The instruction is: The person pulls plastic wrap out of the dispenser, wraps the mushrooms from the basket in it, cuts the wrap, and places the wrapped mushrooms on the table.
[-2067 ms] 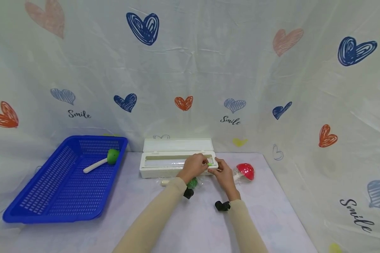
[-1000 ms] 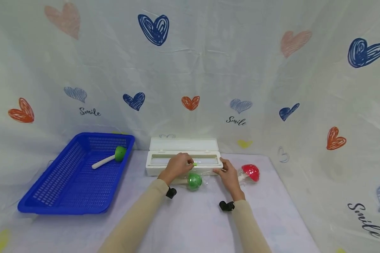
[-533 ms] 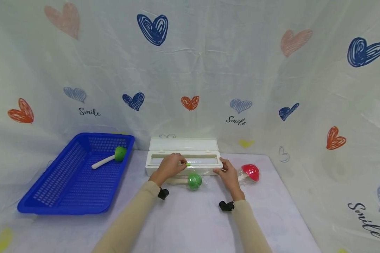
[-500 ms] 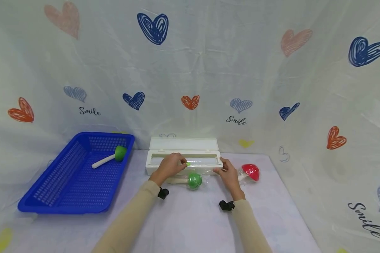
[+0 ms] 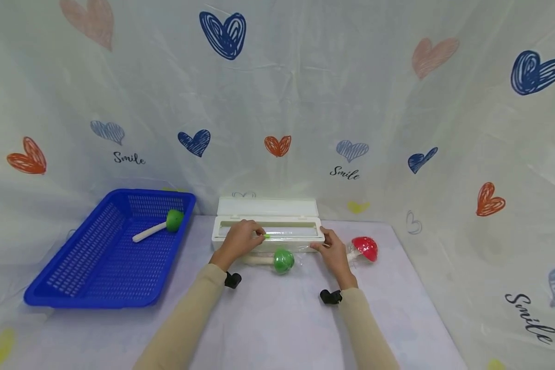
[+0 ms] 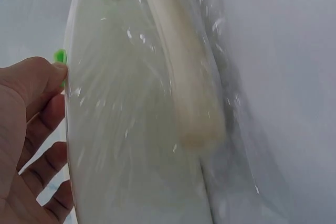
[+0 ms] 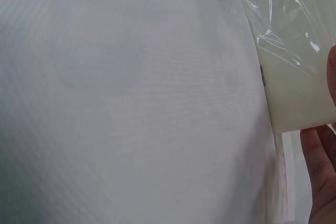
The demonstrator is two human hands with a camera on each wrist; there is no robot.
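Observation:
A long white cling film dispenser [image 5: 300,246] sits at the back of the table, its lid raised. Between thumb and forefinger my left hand [image 5: 240,239] pinches the small green slide cutter [image 6: 60,56] on the dispenser's front edge, left of the middle. My right hand [image 5: 335,257] grips the dispenser's right end, thumb in front and fingers at the side. Clear cling film [image 7: 294,35] drapes down the front. In front lies a green-capped mushroom-shaped toy [image 5: 284,261] under film; its pale stem [image 6: 184,77] shows large in the left wrist view.
At the right, a red-capped mushroom toy [image 5: 365,248] lies in clear film. A blue perforated basket [image 5: 92,303] stands at the left with another green-capped mushroom toy [image 5: 173,221] in it. Behind the table hangs a heart-printed curtain [image 5: 305,103].
My left hand has slid the green slide cutter leftward along the dispenser from its right end, uncovering the green mushroom toy to view. My right hand keeps its grip on the right end.

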